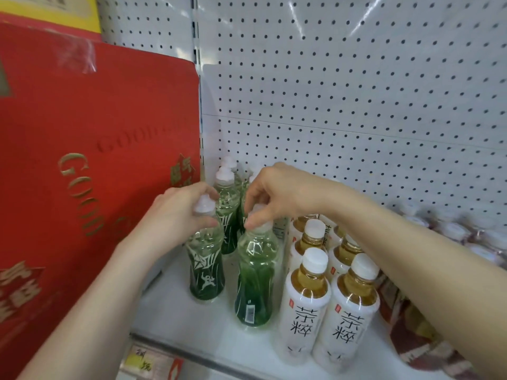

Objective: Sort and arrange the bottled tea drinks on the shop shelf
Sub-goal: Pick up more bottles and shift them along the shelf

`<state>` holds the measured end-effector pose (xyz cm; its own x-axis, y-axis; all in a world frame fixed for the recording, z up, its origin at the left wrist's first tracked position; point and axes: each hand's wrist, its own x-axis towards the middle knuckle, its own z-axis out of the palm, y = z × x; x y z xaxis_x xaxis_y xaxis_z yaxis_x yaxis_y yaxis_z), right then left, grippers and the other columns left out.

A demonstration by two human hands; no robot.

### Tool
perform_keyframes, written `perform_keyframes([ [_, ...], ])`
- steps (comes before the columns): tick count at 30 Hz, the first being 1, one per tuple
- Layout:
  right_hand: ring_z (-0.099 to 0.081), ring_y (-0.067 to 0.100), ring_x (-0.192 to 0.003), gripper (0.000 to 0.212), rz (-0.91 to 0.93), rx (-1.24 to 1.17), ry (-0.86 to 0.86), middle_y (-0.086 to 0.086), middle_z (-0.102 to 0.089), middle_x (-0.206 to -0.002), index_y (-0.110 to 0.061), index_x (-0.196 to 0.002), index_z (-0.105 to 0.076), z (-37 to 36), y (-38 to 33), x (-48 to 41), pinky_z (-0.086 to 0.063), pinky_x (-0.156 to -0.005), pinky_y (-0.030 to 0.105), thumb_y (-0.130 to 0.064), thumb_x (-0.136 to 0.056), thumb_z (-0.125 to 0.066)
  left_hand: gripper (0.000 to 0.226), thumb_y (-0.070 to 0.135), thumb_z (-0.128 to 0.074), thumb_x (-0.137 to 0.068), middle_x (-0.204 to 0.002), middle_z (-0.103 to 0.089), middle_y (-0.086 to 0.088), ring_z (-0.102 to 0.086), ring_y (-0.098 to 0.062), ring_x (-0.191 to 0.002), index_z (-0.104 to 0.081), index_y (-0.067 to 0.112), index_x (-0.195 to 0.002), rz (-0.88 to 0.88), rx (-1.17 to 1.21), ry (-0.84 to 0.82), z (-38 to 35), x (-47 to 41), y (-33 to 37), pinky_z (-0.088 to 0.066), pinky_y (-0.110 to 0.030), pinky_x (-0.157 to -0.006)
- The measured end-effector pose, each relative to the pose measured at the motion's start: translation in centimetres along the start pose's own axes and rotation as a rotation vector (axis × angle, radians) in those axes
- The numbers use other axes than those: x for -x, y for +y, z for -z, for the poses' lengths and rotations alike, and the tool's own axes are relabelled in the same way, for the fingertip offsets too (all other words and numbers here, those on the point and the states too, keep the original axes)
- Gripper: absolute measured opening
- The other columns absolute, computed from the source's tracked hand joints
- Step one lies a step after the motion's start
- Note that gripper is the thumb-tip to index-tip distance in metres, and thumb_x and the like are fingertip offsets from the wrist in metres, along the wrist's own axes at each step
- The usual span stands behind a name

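Beside the red box (82, 160), the left hand (175, 215) is curled round the cap of the left green bottle (205, 270). The right hand (277, 196) pinches the cap of the right green bottle (255, 283). Both stand on the shelf (178, 319), left of the white-label bottles (304, 305). Mid-lineup, I'd say. Next up: square these 2 into rows, labels out.

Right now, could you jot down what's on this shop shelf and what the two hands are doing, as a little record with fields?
place: white shop shelf with pegboard back
left grip: holds the cap of the left green bottle
right grip: pinches the cap of the right green bottle
behind them: more green bottles
to the right: white-labelled tea bottles, amber liquid, white caps, in two rows
to the left: red gift box
shelf edge: yellow price tag
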<state>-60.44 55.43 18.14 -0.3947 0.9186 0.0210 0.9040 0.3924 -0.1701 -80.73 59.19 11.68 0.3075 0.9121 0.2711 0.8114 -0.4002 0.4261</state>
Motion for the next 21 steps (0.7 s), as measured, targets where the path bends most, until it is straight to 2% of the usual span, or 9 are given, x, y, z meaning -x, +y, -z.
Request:
perform_keyframes([
  [5,-0.055,0.014,-0.088,0.032,-0.042,0.009,0.153,-0.020,-0.050,-0.077,-0.022,-0.103,-0.076,-1.0,1.1,-2.8,-0.042,-0.079,0.027,-0.044,-0.081,-0.077,0.056,0.030,-0.081,-0.077,-0.125,-0.063,-0.006,-0.061,-0.028,-0.109,-0.056,0.027,-0.127,0.010,0.092,0.066,-1.2,-2.7,0.0,-0.048,-0.039,-0.087],
  [7,-0.056,0.014,-0.094,0.036,-0.061,0.020,0.163,-0.014,-0.055,-0.088,-0.021,-0.110,-0.074,-1.1,1.7,-3.6,-0.043,-0.083,0.027,-0.044,-0.082,-0.075,0.056,0.028,-0.083,-0.075,-0.123,-0.065,-0.004,-0.061,-0.026,-0.107,-0.057,0.027,-0.125,0.014,0.133,0.071,-1.4,-3.5,-0.5,-0.049,-0.038,-0.087],
  [9,-0.059,0.014,-0.097,0.044,-0.063,0.012,0.090,-0.007,-0.063,-0.105,-0.023,-0.119,-0.070,-1.0,2.2,-4.0,-0.047,-0.086,0.028,-0.045,-0.082,-0.076,0.054,0.027,-0.084,-0.074,-0.117,-0.067,0.000,-0.062,-0.023,-0.105,-0.059,0.026,-0.122,0.019,0.165,0.064,-1.4,-4.0,-1.1,-0.051,-0.038,-0.086],
  [13,-0.060,0.018,-0.105,0.051,-0.052,0.018,0.011,0.002,-0.063,-0.123,-0.023,-0.131,-0.061,-1.2,2.6,-4.7,-0.047,-0.088,0.028,-0.035,-0.084,-0.077,0.047,0.023,-0.081,-0.077,-0.108,-0.068,0.007,-0.064,-0.018,-0.103,-0.061,0.030,-0.118,-0.001,0.251,0.055,-1.7,-4.1,-2.2,-0.053,-0.043,-0.092],
  [16,-0.052,0.016,-0.099,0.047,-0.037,0.049,-0.002,0.002,-0.058,-0.126,-0.022,-0.130,-0.061,-1.1,2.4,-4.9,-0.043,-0.086,0.027,-0.030,-0.086,-0.075,0.042,0.022,-0.079,-0.079,-0.106,-0.069,0.007,-0.066,-0.016,-0.101,-0.063,0.033,-0.116,-0.012,0.284,0.077,-1.8,-4.0,-2.3,-0.054,-0.042,-0.090],
  [19,-0.049,0.011,-0.097,0.039,0.005,0.023,-0.044,-0.003,-0.057,-0.126,-0.028,-0.123,-0.063,-0.7,2.7,-4.7,-0.038,-0.083,0.025,-0.019,-0.087,-0.074,0.039,0.030,-0.082,-0.075,-0.098,-0.071,0.009,-0.068,-0.014,-0.094,-0.066,0.033,-0.111,0.008,0.260,0.116,-1.9,-4.0,-2.0,-0.055,-0.038,-0.085],
  [21,-0.051,0.007,-0.094,0.037,0.020,-0.027,-0.060,-0.006,-0.058,-0.125,-0.031,-0.118,-0.063,-0.7,2.8,-4.6,-0.038,-0.082,0.025,-0.018,-0.085,-0.075,0.041,0.034,-0.083,-0.073,-0.098,-0.072,0.010,-0.068,-0.014,-0.093,-0.066,0.034,-0.111,0.013,0.266,0.132,-2.0,-3.9,-2.0,-0.056,-0.039,-0.085],
])
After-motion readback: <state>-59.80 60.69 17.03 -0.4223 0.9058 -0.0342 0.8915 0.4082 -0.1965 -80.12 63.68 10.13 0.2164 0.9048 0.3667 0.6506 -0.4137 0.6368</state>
